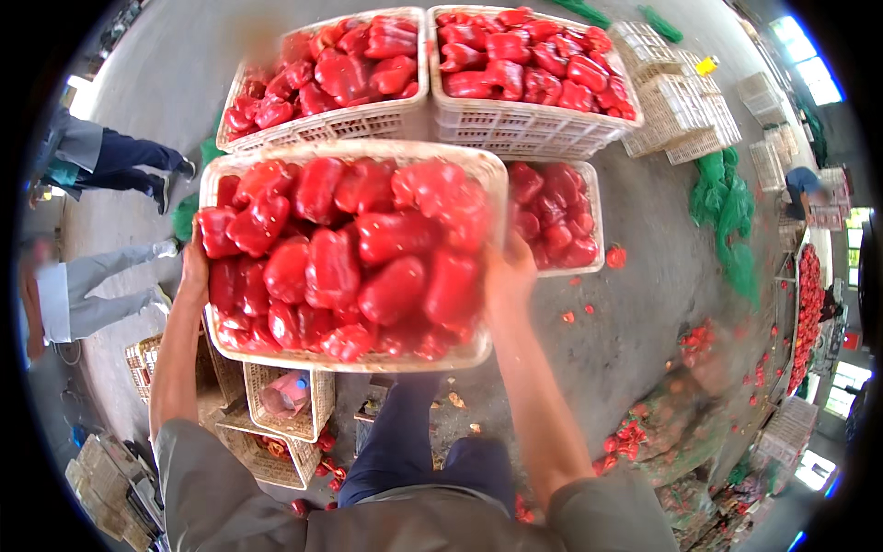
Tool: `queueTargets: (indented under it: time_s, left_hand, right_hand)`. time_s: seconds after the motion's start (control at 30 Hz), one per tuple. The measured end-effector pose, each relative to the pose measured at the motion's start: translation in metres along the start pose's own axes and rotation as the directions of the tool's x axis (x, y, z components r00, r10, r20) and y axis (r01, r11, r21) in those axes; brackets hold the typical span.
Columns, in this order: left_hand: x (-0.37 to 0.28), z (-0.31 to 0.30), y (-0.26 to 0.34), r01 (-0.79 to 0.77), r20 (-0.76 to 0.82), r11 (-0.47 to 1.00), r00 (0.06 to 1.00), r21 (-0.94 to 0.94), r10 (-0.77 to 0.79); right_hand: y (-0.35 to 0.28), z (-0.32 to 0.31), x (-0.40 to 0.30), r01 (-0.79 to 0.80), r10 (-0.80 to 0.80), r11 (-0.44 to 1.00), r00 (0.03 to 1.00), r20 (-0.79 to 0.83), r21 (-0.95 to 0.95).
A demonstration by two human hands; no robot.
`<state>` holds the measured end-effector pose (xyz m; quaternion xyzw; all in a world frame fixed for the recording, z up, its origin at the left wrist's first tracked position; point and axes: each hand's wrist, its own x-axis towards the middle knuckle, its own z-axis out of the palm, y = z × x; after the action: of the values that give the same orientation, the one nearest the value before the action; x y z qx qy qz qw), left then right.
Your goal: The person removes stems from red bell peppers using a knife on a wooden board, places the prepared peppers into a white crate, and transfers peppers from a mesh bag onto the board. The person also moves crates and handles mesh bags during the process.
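Observation:
Both my hands hold up a white plastic crate [345, 362] full of red bell peppers [332, 269]. My left hand [195, 265] grips its left end, and my right hand [509, 272] grips its right end; the fingers are partly hidden by the crate. Just beyond it stand two more pepper-filled crates, one at the left [345, 124] and one at the right [538, 114], the right one stacked on another. A lower crate of peppers [599, 228] sits to the right, behind my right hand.
Crates holding a plastic bottle [286, 395] and some peppers stand at lower left. Two people [127, 162] [103, 283] are at the left, and another person [800, 190] is far right. Stacked crates [672, 103], green netting [721, 200] and a mesh sack [679, 414] lie to the right.

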<state>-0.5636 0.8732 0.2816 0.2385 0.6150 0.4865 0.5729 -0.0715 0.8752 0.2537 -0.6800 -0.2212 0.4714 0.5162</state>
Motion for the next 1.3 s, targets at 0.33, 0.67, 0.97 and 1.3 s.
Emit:
queueTargets:
  time_s: [0.33, 0.67, 0.97, 1.3]
  left_hand:
    - [0.112, -0.133, -0.097, 0.166, -0.419, 0.582, 0.846, 0.796, 0.331]
    - [0.103, -0.082, -0.071, 0.246, -0.45, 0.544, 0.847, 0.802, 0.281]
    - [0.098, -0.144, -0.107, 0.09, -0.372, 0.641, 0.872, 0.762, 0.319]
    - [0.101, -0.171, -0.09, 0.072, -0.449, 0.95, 0.89, 0.305, 0.077]
  right_hand:
    - [0.015, 0.113, 0.005, 0.247, -0.272, 0.803, 0.962, 0.035, -0.542]
    - [0.022, 0.122, 0.028, 0.077, -0.151, 0.625, 0.988, -0.023, -0.777]
    - [0.005, 0.13, 0.021, -0.043, 0.03, 0.736, 0.999, -0.031, -0.676]
    - [-0.007, 0.11, 0.031, 0.106, 0.044, 0.751, 0.977, 0.209, -0.652]
